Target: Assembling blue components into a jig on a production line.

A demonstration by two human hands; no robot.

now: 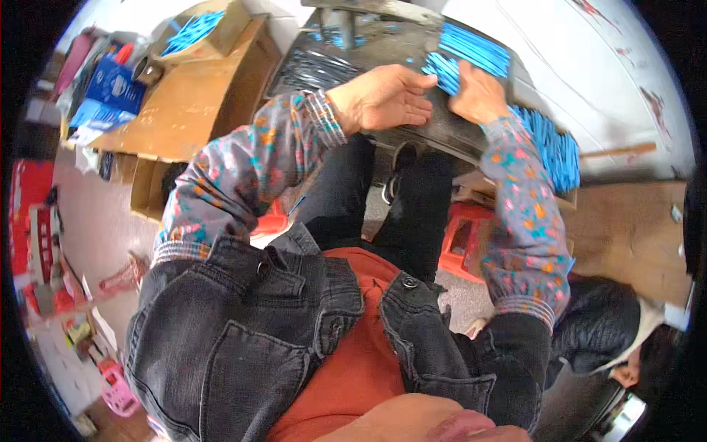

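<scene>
Head view: a small bundle of thin blue sticks (443, 72) lies on the dark, worn desk (448, 127), just in front of a larger, neatly aligned stack of blue sticks (475, 50). The right hand (477, 97) reaches over the right end of the small bundle, its fingers bent down onto it; whether they grip it or merely rest there I cannot tell (the back of the hand hides the fingertips). The left hand (390, 97) is just left of the bundle, palm turned inward, fingers half curled and spread away from the thumb, with nothing visible in its grasp; the thumb tip comes close to the bundle's left end.

Left of that hand, a heap of thin black sticks (318, 70) covers part of the desk. Beyond the right forearm, another mass of blue sticks (554, 153) stands beside the desk, against the pale wall (589, 81). Both forearms wear grey sleeve covers (526, 188) with a flower pattern, over a black denim jacket.

To the left, a brown side table (166, 118) bears an open carton (213, 48) with more blue sticks. A red plastic stool (464, 239) stands below the desk, and at lower right sits another person (598, 324) in a black jacket.
</scene>
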